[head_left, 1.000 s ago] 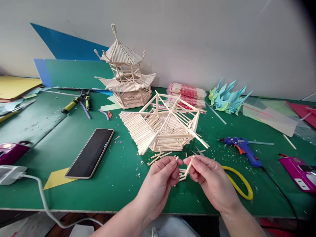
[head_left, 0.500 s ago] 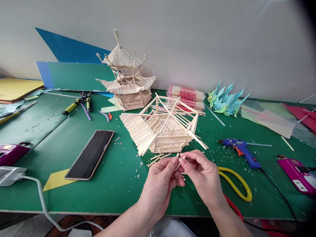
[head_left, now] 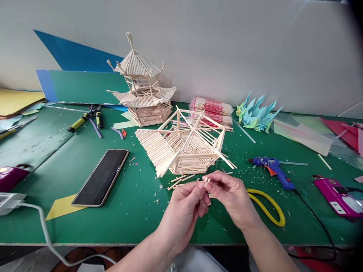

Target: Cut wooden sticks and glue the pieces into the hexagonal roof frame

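Note:
My left hand point(head_left: 188, 202) and my right hand point(head_left: 228, 194) meet close together over the front of the table. Between their thumbs and fingertips are short wooden sticks point(head_left: 207, 180), pinched side by side; most of their length is hidden by the fingers. Just beyond stands a half-roofed pavilion frame point(head_left: 187, 151) built of wooden sticks, with one roof panel covered in a row of sticks at its left. Loose cut sticks point(head_left: 181, 179) lie between this frame and my hands. Yellow-handled pliers or cutters point(head_left: 269, 207) rest beside my right hand, their jaws hidden.
Behind stands a finished stick pagoda point(head_left: 144, 87), near wrapped stick bundles point(head_left: 211, 109) and blue folded-paper flowers point(head_left: 259, 113). A blue glue gun point(head_left: 273, 170) and purple power strip point(head_left: 338, 196) lie at right. At left are a phone point(head_left: 100, 177) and wire strippers point(head_left: 86, 119).
The sticks in my fingers have come together side by side, and my fingertips are closer. The whole view has shifted slightly; the pavilion frame stays in place on the table.

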A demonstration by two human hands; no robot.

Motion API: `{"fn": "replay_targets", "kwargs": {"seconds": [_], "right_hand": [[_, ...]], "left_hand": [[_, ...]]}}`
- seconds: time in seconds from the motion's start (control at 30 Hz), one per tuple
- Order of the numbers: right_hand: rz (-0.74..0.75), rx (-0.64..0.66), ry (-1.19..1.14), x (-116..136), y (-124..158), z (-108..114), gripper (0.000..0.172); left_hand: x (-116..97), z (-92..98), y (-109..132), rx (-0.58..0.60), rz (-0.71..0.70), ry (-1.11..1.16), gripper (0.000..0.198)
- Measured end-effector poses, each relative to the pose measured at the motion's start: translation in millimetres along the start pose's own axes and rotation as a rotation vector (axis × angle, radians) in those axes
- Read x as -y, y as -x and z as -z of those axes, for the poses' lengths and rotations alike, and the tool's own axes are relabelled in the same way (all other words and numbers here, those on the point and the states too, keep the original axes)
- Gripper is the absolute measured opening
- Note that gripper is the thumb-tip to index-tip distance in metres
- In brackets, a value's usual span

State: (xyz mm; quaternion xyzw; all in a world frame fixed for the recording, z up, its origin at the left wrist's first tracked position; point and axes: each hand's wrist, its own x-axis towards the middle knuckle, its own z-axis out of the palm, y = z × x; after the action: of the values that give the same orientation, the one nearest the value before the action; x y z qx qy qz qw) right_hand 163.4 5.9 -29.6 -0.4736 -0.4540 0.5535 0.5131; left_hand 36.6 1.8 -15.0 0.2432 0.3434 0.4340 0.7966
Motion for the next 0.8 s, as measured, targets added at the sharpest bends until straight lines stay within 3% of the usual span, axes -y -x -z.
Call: {"fn": "replay_targets", "kwargs": {"seconds": [0.37,0.6,0.8], "right_hand": [[-0.023,0.052,-0.052,6,-1,-2,0.005],[0.041,0.015,0.076,13,0,-2,0.008],[0.049,0.022,0.193,10,4,1,0.011]], "left_hand": [[-1,-0.3,1,-0.018,0.02,0.0,0.022],[-4,-1.8,8,-0.018,0.027,-0.122,0.018],[-4,-2.8,8,-0.028,0.001,-0.065,0.014]]}}
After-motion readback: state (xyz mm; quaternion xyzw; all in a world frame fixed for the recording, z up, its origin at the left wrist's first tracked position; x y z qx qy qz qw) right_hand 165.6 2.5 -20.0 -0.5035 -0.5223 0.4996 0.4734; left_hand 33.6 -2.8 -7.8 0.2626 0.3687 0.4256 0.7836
